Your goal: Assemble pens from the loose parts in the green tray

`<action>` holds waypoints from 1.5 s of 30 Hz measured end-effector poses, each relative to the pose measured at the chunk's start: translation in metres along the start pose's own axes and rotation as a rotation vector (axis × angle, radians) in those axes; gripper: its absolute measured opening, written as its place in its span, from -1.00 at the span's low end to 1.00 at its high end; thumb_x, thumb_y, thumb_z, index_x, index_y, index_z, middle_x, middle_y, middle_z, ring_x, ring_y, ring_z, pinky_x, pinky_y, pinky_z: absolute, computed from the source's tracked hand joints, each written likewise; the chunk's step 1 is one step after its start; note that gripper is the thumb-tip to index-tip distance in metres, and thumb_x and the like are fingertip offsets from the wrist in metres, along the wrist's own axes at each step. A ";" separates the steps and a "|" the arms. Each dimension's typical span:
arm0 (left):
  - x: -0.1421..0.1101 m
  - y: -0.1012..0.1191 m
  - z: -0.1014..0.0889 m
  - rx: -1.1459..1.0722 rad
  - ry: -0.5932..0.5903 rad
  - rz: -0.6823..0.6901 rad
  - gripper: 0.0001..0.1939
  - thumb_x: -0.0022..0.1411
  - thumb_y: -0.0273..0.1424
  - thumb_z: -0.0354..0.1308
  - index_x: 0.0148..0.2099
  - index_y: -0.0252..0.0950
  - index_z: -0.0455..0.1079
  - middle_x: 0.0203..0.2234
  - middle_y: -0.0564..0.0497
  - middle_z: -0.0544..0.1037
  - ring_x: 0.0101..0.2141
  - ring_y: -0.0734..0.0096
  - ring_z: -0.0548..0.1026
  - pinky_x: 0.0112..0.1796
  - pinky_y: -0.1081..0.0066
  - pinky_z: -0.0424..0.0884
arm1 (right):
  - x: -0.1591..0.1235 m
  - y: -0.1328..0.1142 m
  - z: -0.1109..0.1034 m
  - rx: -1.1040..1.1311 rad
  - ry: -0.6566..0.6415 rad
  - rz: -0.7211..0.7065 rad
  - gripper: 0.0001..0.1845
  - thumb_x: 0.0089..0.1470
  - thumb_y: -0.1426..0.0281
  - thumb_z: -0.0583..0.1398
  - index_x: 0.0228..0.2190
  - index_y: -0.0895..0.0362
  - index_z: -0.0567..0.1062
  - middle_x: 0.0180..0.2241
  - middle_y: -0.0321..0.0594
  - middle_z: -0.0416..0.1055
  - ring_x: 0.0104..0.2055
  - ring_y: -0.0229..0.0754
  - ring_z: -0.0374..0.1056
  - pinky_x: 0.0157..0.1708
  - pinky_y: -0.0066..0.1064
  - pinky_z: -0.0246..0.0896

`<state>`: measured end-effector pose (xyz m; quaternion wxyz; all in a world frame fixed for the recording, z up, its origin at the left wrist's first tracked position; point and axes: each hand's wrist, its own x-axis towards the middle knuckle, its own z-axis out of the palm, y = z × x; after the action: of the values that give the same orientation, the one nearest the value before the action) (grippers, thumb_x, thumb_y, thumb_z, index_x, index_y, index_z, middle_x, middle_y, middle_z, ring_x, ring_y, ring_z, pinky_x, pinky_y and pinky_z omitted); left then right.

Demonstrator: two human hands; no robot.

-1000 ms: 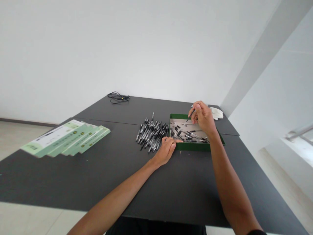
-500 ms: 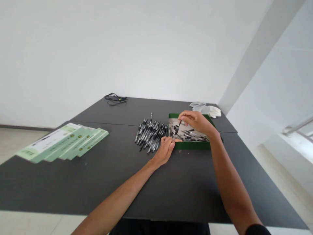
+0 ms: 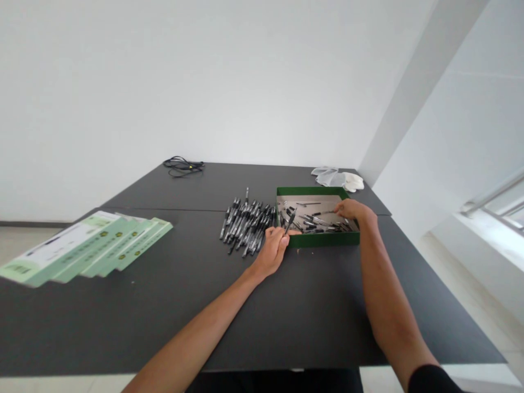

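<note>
At the near left corner of the green box [image 3: 317, 240], my left hand [image 3: 272, 251] is closed around a pen [image 3: 290, 220], which sticks up at a slant with its dark end on top. My right hand [image 3: 352, 210] reaches into the right side of the box. Its fingertips are pinched at the end of a thin, dark pen part [image 3: 327, 212]; its exact kind is too small to tell. Loose pen parts [image 3: 315, 222], black and clear, lie scattered over the box's pale bottom. Left of the box, beside my left hand, is a heap of pens [image 3: 248, 224].
Flat green-and-white cartons [image 3: 94, 245] lie fanned out on the left of the black table [image 3: 196, 295]. A coiled black cable [image 3: 183, 166] is at the back left. White gloves [image 3: 352, 181] and clear plastic [image 3: 327, 176] lie behind the box.
My right hand has left the pen at my left hand and moved right, down into the box. My left hand stays at the box corner, still holding the pen. The view has shifted slightly.
</note>
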<state>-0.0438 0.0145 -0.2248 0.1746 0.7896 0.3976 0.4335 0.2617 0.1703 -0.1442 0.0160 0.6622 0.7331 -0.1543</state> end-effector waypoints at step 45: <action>0.002 -0.001 -0.002 0.064 0.010 0.013 -0.52 0.57 -0.12 -0.35 -0.21 -0.23 0.28 -0.33 -0.02 0.39 -0.25 0.25 0.32 0.02 0.14 0.21 | -0.093 -0.106 -0.057 0.635 0.172 -0.827 -0.75 0.18 0.20 0.28 -0.24 0.11 0.63 -0.26 -0.20 0.61 -0.31 -0.21 0.48 -0.40 -0.42 0.34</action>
<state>-0.0457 0.0166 -0.2229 0.1448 0.7952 0.4070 0.4255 0.1800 0.0863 -0.0469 -0.3079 0.3003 0.8489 -0.3072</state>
